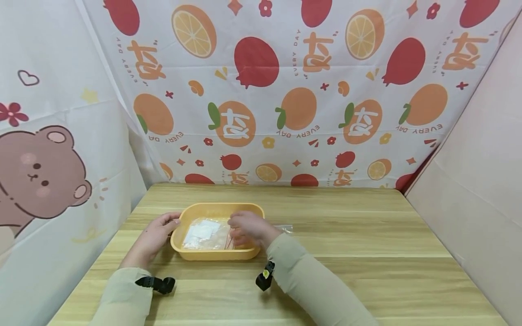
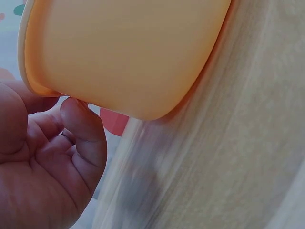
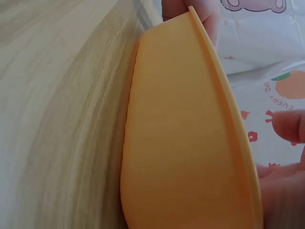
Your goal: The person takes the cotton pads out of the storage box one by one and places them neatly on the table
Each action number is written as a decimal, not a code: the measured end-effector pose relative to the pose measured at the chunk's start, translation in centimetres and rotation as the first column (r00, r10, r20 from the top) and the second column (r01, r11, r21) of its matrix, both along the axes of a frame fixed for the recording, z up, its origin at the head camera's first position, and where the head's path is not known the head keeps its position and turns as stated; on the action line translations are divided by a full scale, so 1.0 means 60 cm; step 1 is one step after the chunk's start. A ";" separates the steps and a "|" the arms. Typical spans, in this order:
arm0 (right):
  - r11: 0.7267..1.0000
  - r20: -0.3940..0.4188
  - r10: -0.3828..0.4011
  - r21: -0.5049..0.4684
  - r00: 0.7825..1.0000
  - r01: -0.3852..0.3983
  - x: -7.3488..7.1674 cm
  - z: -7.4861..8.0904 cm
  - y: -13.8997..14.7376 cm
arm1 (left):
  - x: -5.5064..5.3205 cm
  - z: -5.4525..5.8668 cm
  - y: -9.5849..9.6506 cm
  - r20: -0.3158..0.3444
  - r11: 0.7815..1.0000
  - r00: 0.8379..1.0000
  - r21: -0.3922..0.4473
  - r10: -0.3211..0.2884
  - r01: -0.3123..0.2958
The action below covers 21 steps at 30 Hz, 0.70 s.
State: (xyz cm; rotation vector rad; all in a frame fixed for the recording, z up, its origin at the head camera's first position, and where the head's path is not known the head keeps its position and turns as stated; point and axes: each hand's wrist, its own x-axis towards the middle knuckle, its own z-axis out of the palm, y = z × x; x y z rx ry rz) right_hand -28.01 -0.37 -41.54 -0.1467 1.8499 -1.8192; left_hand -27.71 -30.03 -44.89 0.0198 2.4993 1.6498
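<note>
Wood-look counter (image 1: 346,271): left grip (image 1: 154,233) clamped on tub (image 1: 216,256) rim; right grip (image 1: 248,227) over clear plastic (image 1: 216,237), hold unclear. Best keep tub steady.

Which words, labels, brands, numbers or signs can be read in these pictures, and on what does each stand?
"EVERY DAY": printed repeatedly on the fruit-print cloth.
Large stylised orange and white characters, same cloth: not surely readable.
Yellow mark on the right black wrist mount: too small to read.
Yellow tray and the white pieces in it: no readable text.
</note>
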 end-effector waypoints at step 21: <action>0.997 0.050 -0.046 -0.056 0.998 0.049 -0.008 -0.034 -0.039 | 0.007 0.005 0.004 -0.020 1.000 1.000 -0.011 -0.007 0.007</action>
